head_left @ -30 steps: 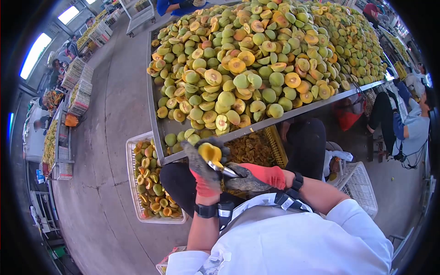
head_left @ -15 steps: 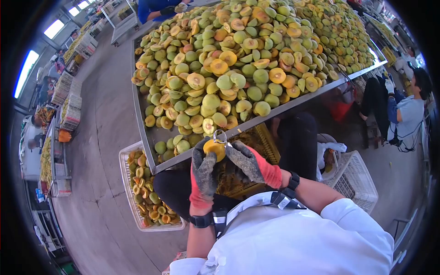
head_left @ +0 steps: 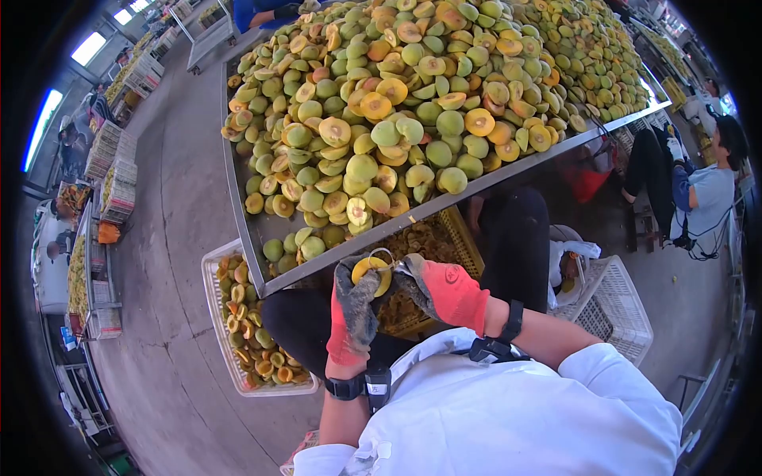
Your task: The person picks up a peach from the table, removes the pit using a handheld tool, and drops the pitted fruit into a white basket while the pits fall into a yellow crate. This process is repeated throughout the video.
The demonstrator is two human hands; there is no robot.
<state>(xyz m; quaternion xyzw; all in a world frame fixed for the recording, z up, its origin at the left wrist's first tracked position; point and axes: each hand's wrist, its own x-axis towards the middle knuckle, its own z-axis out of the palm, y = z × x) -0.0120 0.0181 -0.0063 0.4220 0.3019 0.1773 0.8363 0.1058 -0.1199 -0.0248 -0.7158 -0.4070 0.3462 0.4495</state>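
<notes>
My left hand (head_left: 354, 309), in a grey-and-red work glove, is closed around a yellow peach half (head_left: 364, 271). My right hand (head_left: 443, 292), gloved alike, pinches a tool with a thin metal loop (head_left: 383, 251); its grip end is hidden in the fingers. The loop lies over the peach half, at its upper right edge. Just beyond both hands, a heap of halved peaches (head_left: 361, 168) covers much of a metal-rimmed table (head_left: 333, 259).
Below the hands is a yellow crate (head_left: 463, 240) with scraps. A white crate (head_left: 213, 297) of peach halves stands at left, another white crate (head_left: 627, 305) at right. A seated person (head_left: 706, 190) is at right; a blue sleeve (head_left: 252, 13) shows across the table.
Both hands have come slightly down towards my body. The metal loop, which stood above the peach half, now lies over it, and my right hand has rotated. The view has shifted slightly.
</notes>
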